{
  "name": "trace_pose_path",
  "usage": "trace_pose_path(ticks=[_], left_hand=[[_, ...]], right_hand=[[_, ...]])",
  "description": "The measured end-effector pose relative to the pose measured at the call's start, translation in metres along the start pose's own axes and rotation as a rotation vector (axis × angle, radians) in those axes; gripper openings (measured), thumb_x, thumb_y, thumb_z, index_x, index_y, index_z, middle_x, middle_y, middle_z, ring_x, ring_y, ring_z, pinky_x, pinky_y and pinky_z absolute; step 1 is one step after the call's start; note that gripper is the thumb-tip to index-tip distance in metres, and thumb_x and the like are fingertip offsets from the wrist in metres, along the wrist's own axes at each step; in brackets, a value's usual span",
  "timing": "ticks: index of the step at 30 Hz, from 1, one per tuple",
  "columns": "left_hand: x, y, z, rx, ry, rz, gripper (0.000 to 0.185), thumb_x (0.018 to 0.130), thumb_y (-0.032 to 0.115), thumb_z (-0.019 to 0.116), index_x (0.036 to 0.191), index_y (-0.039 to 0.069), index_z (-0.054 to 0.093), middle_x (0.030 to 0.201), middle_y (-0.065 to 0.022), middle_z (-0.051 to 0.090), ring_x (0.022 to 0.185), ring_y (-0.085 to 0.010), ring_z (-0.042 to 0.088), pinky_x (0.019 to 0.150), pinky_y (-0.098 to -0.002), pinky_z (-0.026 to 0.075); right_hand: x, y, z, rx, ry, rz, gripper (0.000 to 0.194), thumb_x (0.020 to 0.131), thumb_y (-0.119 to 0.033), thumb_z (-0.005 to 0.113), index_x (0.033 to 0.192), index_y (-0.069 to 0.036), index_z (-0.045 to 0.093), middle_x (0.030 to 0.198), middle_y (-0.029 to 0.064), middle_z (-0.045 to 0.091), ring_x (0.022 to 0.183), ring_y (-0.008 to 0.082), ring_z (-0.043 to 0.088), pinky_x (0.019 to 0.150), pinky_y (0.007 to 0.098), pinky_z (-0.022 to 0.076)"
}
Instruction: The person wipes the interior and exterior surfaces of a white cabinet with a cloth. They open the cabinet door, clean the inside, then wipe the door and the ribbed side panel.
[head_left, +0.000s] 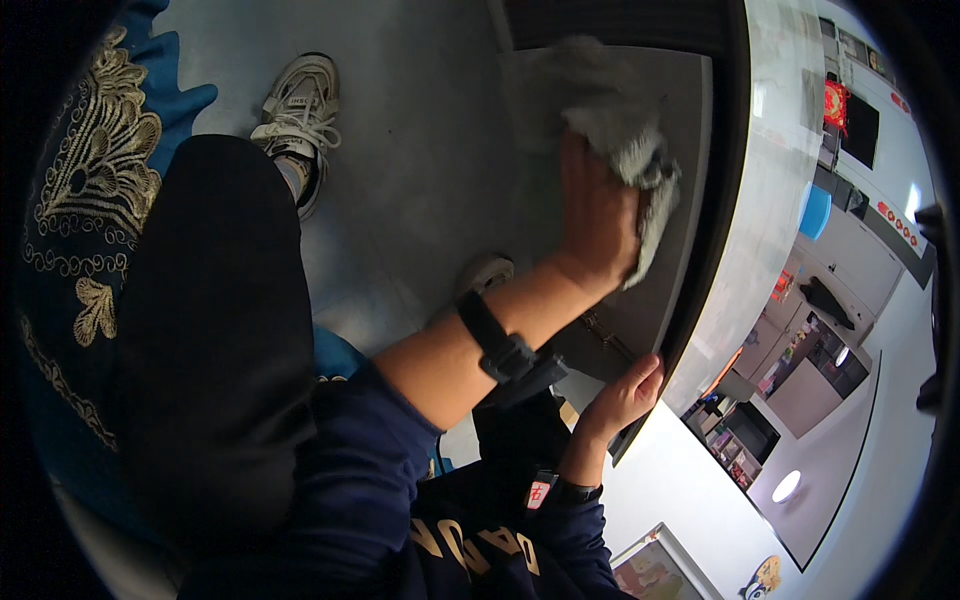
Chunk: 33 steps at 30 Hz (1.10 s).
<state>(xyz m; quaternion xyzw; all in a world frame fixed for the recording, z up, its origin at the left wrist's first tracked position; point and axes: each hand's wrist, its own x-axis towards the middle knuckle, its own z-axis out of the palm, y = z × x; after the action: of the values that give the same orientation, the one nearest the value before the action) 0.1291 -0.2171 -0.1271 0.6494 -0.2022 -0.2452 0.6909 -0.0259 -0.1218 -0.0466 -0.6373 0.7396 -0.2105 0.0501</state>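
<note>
My left hand (600, 206), a black strap with a small device on its forearm, presses a pale grey cloth (622, 135) against a dark grey panel (675, 97). The cloth bunches around the fingers and hides most of them; its far end is blurred. The panel sits inside the black frame (726, 150) of a piece of furniture with a glossy, pale marbled top (780, 112). Nearer my body, my right hand (626, 397) holds the lower edge of that frame, thumb on top and the other fingers mostly hidden. A labelled band is on its wrist.
My bent knee (217, 225) in black trousers and one sneaker (300, 112) are at left on the grey floor (397, 150). A second sneaker (487, 270) is partly behind my left arm. Blue fabric with gold embroidery (97, 165) hangs at far left. A room with cabinets lies beyond the top.
</note>
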Motion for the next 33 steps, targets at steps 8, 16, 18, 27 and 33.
trace_pose_path(ticks=[8, 16, 18, 27, 33], left_hand=[[-0.022, -0.017, -0.016, 0.042, -0.023, 0.225, 0.054, 0.075, 0.003, 0.055, 0.128, 0.000, 0.044, 0.133, -0.0228, 0.040, 0.122, -0.0457, 0.034, 0.104, -0.0534, 0.023], [-0.031, -0.024, -0.013, 0.073, 0.015, 0.206, 0.064, 0.068, 0.002, 0.066, 0.128, 0.009, 0.046, 0.130, -0.0245, 0.037, 0.115, -0.0484, 0.035, 0.097, -0.0552, 0.030], [-0.029, -0.020, -0.015, 0.064, 0.023, 0.200, 0.064, 0.069, 0.004, 0.068, 0.129, 0.009, 0.045, 0.130, -0.0251, 0.037, 0.115, -0.0481, 0.035, 0.097, -0.0553, 0.030], [-0.021, -0.013, -0.020, 0.053, 0.023, 0.176, 0.049, 0.071, 0.002, 0.069, 0.116, 0.004, 0.052, 0.124, -0.0251, 0.040, 0.110, -0.0453, 0.038, 0.094, -0.0529, 0.034], [-0.025, -0.017, -0.011, 0.015, 0.033, 0.159, 0.055, 0.069, 0.001, 0.069, 0.120, 0.006, 0.050, 0.132, -0.0265, 0.034, 0.118, -0.0483, 0.032, 0.098, -0.0540, 0.030]], right_hand=[[0.000, 0.004, 0.002, -0.037, 0.025, -0.018, 0.038, 0.098, -0.029, 0.048, 0.104, 0.007, 0.059, 0.081, 0.0079, 0.060, 0.072, 0.0140, 0.050, 0.068, 0.0261, 0.0425], [0.000, 0.001, 0.003, -0.046, 0.030, -0.041, 0.042, 0.098, -0.033, 0.047, 0.103, 0.007, 0.059, 0.078, 0.0079, 0.058, 0.070, 0.0138, 0.048, 0.066, 0.0271, 0.0421], [0.000, 0.000, 0.003, -0.057, 0.023, -0.039, 0.043, 0.098, -0.034, 0.047, 0.104, 0.007, 0.059, 0.077, 0.0078, 0.058, 0.069, 0.0140, 0.048, 0.065, 0.0273, 0.0420], [0.001, 0.007, 0.004, -0.061, 0.038, -0.033, 0.044, 0.098, -0.035, 0.047, 0.106, 0.006, 0.059, 0.080, 0.0104, 0.061, 0.072, 0.0172, 0.052, 0.069, 0.0292, 0.0440], [0.000, 0.007, 0.002, -0.080, 0.036, -0.027, 0.043, 0.097, -0.035, 0.048, 0.106, 0.006, 0.059, 0.082, 0.0114, 0.062, 0.073, 0.0179, 0.053, 0.071, 0.0302, 0.0448]])
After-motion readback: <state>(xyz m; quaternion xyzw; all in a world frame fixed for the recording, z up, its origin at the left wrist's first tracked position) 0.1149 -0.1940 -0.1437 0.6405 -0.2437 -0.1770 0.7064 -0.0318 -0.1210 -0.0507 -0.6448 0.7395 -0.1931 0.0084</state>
